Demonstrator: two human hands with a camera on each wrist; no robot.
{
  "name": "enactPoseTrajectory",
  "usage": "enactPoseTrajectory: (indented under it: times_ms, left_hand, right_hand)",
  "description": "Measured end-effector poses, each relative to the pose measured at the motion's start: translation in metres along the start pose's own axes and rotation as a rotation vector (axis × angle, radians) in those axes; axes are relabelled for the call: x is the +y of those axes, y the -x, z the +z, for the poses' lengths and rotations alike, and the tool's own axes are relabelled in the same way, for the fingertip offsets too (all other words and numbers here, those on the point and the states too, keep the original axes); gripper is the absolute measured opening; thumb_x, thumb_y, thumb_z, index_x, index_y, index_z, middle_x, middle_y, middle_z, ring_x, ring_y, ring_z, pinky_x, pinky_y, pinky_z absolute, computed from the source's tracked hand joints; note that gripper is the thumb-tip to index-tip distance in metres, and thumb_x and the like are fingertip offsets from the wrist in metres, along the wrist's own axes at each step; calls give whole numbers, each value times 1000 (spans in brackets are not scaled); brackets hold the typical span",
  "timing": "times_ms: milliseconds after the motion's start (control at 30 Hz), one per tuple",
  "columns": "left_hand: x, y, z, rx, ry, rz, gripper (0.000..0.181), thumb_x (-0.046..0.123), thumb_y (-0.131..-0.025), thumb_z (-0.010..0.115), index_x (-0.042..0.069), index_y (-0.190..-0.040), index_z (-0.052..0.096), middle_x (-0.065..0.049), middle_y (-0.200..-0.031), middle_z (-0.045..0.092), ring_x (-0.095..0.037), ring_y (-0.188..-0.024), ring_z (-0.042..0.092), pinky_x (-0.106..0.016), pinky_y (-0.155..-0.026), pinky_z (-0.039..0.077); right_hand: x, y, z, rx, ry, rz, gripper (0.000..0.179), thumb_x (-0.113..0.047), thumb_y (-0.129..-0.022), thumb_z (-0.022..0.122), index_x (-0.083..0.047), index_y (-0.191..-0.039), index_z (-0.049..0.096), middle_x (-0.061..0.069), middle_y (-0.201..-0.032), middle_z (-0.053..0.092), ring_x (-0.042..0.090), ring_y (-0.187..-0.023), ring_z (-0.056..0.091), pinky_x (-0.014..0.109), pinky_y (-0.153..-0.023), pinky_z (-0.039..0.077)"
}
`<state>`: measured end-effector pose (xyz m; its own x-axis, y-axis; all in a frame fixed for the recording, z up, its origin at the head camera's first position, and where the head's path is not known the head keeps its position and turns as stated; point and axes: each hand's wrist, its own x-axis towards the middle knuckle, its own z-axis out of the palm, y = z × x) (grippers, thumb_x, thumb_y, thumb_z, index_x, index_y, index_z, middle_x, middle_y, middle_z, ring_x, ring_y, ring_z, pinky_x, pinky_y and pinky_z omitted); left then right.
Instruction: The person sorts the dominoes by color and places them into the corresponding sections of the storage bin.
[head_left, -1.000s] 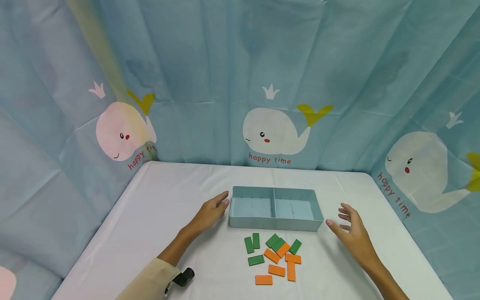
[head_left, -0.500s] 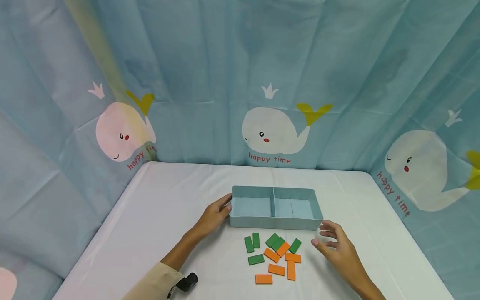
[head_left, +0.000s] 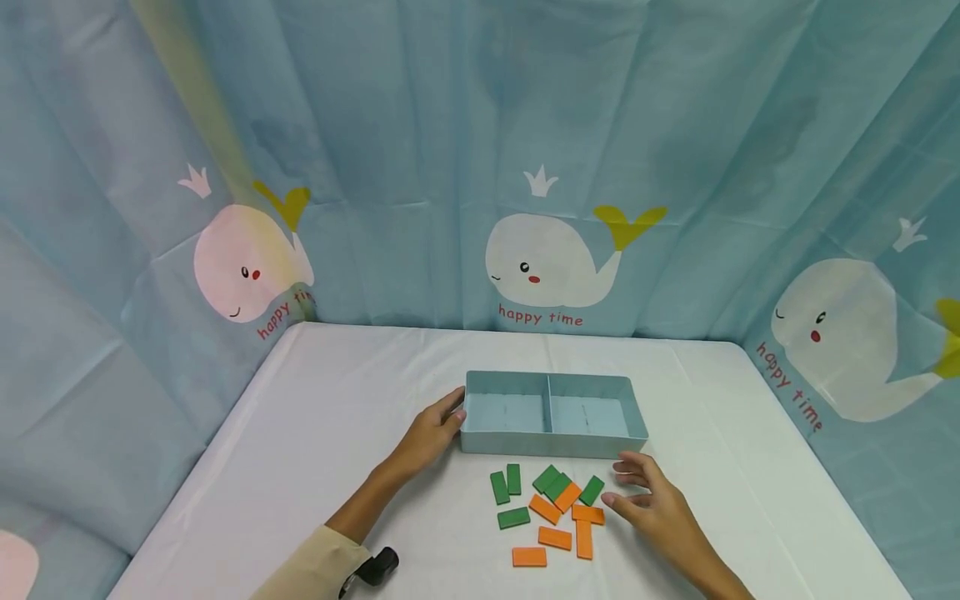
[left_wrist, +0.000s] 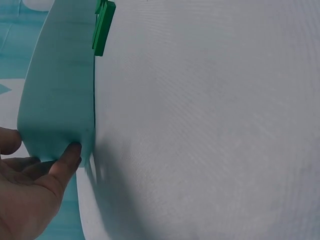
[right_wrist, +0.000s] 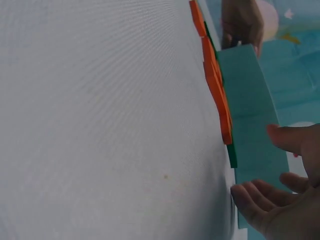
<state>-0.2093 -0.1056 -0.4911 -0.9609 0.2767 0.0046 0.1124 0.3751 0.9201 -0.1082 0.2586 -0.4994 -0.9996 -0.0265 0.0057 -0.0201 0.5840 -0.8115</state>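
A blue-green box (head_left: 555, 444) with two compartments stands mid-table, its long side toward me. My left hand (head_left: 426, 437) touches its left end; in the left wrist view the fingertips (left_wrist: 74, 150) rest against the box's end corner. In front of the box lie flat rectangular tiles, several green tiles (head_left: 513, 518) and several orange tiles (head_left: 529, 557), some overlapping. My right hand (head_left: 652, 504) hovers right of the tiles, near the box's front right corner, fingers spread apart from the thumb and holding nothing. The nearest tile is a green one (head_left: 592, 490).
A white cloth covers the table (head_left: 337, 375). A blue curtain (head_left: 420, 167) printed with whales hangs behind and at both sides. A black wrist device (head_left: 378, 567) sits at my left sleeve (head_left: 322, 560).
My left hand has moved slightly right and now touches the box's end. The right hand has come left and nearer, from beside the box to beside the tiles. The tiles have not moved.
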Motion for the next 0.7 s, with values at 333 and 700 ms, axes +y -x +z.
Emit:
enactPoseTrajectory:
  times_ms: [333, 700]
  left_hand:
    - [-4, -1, 2, -5, 34, -2, 58, 18, -115, 47, 1, -167, 28, -14, -173, 30, -36, -159, 31, -53, -123, 39]
    - [-5, -1, 2, 0, 14, -2, 58, 21, -115, 47, 4, -167, 29, -12, -173, 31, -35, -160, 29, -55, -127, 31]
  right_hand:
    - [-3, -6, 14, -34, 47, 25, 69, -25, -88, 90, -9, -146, 55, 3, -119, 71, 20, -112, 65, 24, -80, 58]
    - [-7, -12, 22, -24, 115, 21, 71, -19, -83, 93, -5, -143, 57, 2, -115, 69, 17, -106, 62, 23, -75, 54]
